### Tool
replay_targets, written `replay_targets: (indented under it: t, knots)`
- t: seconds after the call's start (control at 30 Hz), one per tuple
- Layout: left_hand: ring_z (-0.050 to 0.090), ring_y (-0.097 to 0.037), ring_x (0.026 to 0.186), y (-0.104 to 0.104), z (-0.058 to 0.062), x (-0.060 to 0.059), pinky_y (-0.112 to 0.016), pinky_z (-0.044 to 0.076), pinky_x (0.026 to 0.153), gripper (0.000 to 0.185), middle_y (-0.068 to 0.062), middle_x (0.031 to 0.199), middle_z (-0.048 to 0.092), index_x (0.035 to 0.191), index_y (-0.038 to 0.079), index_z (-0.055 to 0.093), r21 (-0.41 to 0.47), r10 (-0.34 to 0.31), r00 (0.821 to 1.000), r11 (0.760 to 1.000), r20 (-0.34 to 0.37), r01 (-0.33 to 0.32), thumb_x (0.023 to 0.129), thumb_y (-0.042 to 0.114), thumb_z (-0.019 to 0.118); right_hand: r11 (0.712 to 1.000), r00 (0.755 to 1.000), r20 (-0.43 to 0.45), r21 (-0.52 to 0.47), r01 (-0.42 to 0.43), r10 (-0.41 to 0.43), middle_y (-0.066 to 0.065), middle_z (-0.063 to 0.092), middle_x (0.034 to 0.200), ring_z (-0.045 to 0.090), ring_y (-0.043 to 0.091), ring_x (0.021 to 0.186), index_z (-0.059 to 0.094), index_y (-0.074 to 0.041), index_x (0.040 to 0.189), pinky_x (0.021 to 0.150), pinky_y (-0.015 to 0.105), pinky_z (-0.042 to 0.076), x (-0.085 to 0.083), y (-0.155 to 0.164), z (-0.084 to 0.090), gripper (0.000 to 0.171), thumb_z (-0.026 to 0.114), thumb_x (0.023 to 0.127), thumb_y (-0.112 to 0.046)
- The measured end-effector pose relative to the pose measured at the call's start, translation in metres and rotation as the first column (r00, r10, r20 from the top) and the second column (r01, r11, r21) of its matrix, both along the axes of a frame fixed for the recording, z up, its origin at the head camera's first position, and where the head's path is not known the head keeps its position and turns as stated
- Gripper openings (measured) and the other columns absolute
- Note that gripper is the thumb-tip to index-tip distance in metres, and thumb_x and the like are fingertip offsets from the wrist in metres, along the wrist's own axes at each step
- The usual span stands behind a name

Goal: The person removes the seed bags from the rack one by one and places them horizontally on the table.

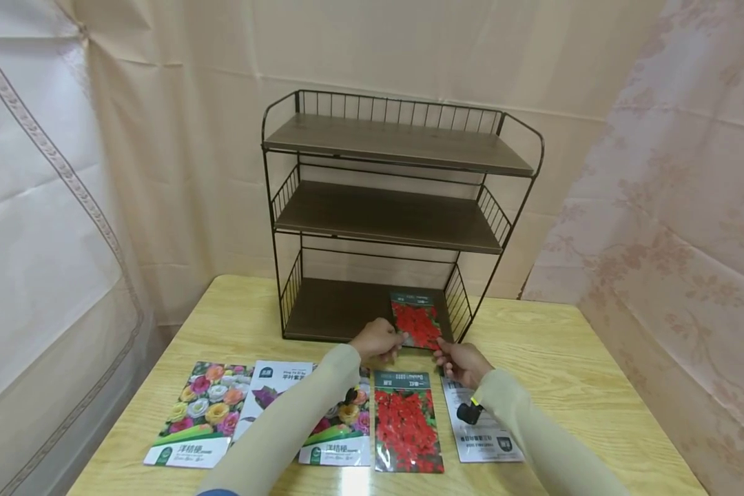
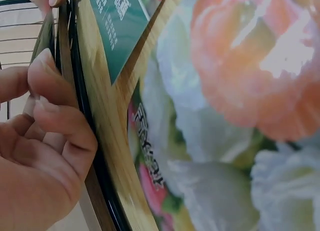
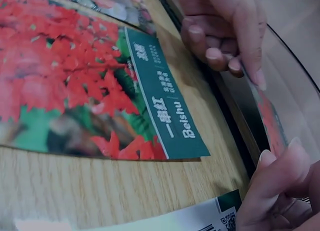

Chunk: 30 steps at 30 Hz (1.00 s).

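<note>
Both hands hold a seed packet printed with red flowers, over the right part of the rack's bottom shelf. My left hand pinches its lower left edge between thumb and fingers. At its lower right corner, my right hand pinches it too. In the right wrist view the held packet appears nearly edge-on between both hands. A second red-flower packet lies flat on the table just in front. Beneath the right forearm is a white packet, partly covered.
A dark three-tier rack with wire sides stands at the table's back. Left of the red packet lie a rose-like flower packet, a white packet with purple leaves and another multicoloured flower packet. Curtains hang behind and on both sides.
</note>
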<state>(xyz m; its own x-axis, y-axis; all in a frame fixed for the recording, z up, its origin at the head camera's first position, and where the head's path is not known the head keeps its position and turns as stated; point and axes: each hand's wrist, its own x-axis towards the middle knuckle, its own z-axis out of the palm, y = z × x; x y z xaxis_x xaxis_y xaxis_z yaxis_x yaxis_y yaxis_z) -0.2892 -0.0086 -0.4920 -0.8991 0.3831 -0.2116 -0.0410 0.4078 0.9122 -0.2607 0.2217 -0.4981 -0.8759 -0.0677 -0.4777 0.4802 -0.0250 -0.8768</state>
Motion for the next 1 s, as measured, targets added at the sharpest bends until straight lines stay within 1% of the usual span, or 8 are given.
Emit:
replay_targets:
  t: [0.13,0.27,0.37,0.5,0.63,0.8,0.87,1.0]
  knots:
    - [0.047,-0.014,0.045,0.0021,-0.0052,-0.0013,-0.031,0.046,0.051,0.044,-0.01,0.062,0.064,0.077,-0.002,0.067,-0.028,-0.003,0.998,1.0,-0.058,0.001,0.107,0.029,0.059,0.998,0.999,-0.016,0.053,-0.031,0.032,-0.001,0.058,0.067,0.043,0.0,0.048,0.063,0.004,0.099,0.044,0.016,0.041,0.001,0.0011,0.0011,0.037,0.047,0.112,-0.027]
    - [0.04,-0.014,0.042,0.0029,-0.0078,-0.0002,-0.031,0.045,0.051,0.047,-0.006,0.055,0.055,0.065,0.011,0.054,-0.063,-0.023,0.996,0.998,-0.091,0.018,0.108,0.03,0.057,0.994,0.997,-0.018,0.083,-0.072,0.074,0.0,0.057,0.07,0.042,0.003,0.05,0.062,0.005,0.103,0.045,0.018,0.04,0.001,0.0027,0.0032,0.035,0.045,0.112,-0.025]
    - [0.037,-0.015,0.042,0.0029,-0.0067,0.0015,-0.031,0.046,0.051,0.049,-0.006,0.053,0.052,0.064,0.009,0.053,-0.078,-0.063,0.994,0.995,-0.089,0.056,0.108,0.03,0.057,0.991,0.996,-0.022,0.1,-0.088,0.09,0.001,0.058,0.071,0.042,0.003,0.051,0.061,0.007,0.108,0.045,0.018,0.04,0.0012,0.0045,0.005,0.035,0.043,0.113,-0.023]
    - [0.037,-0.014,0.042,0.0037,-0.0049,0.003,-0.031,0.042,0.048,0.047,-0.007,0.056,0.054,0.068,0.004,0.057,-0.084,-0.11,0.99,0.991,-0.084,0.103,0.107,0.03,0.058,0.989,0.995,-0.037,0.114,-0.09,0.095,0.002,0.058,0.072,0.041,0.004,0.051,0.061,0.008,0.11,0.044,0.019,0.04,0.0025,0.0077,0.0063,0.036,0.042,0.113,-0.023]
    - [0.035,-0.013,0.041,0.0038,-0.0041,0.0032,-0.031,0.04,0.046,0.047,-0.004,0.053,0.049,0.069,0.009,0.053,-0.088,-0.119,0.989,0.99,-0.085,0.111,0.109,0.034,0.054,0.987,0.993,-0.057,0.125,-0.099,0.107,0.002,0.057,0.072,0.041,0.005,0.05,0.059,0.007,0.108,0.044,0.019,0.04,0.0028,0.0083,0.0058,0.036,0.043,0.113,-0.025]
    - [0.03,-0.013,0.039,0.0028,-0.0068,0.0044,-0.031,0.039,0.043,0.057,0.001,0.047,0.039,0.057,0.015,0.046,-0.129,-0.139,0.985,0.984,-0.106,0.125,0.11,0.037,0.051,0.98,0.989,-0.082,0.163,-0.112,0.126,0.001,0.056,0.071,0.041,0.005,0.051,0.059,0.004,0.103,0.044,0.019,0.04,0.0035,0.0075,0.0037,0.036,0.043,0.113,-0.027]
    - [0.03,-0.012,0.039,0.0025,-0.008,0.005,-0.03,0.038,0.043,0.058,0.001,0.048,0.041,0.055,0.016,0.045,-0.124,-0.132,0.984,0.985,-0.117,0.117,0.109,0.036,0.053,0.977,0.986,-0.094,0.177,-0.118,0.136,0.001,0.056,0.071,0.041,0.005,0.051,0.059,0.003,0.102,0.045,0.02,0.04,0.0045,0.0078,0.0029,0.037,0.043,0.113,-0.028]
    - [0.038,-0.013,0.042,0.0029,-0.009,0.0049,-0.029,0.04,0.045,0.051,-0.003,0.057,0.058,0.061,0.013,0.053,-0.101,-0.097,0.985,0.991,-0.143,0.083,0.107,0.035,0.058,0.974,0.981,-0.117,0.184,-0.134,0.157,0.002,0.055,0.072,0.041,0.006,0.052,0.059,0.003,0.102,0.045,0.021,0.04,0.0076,0.0097,0.0019,0.037,0.042,0.113,-0.028]
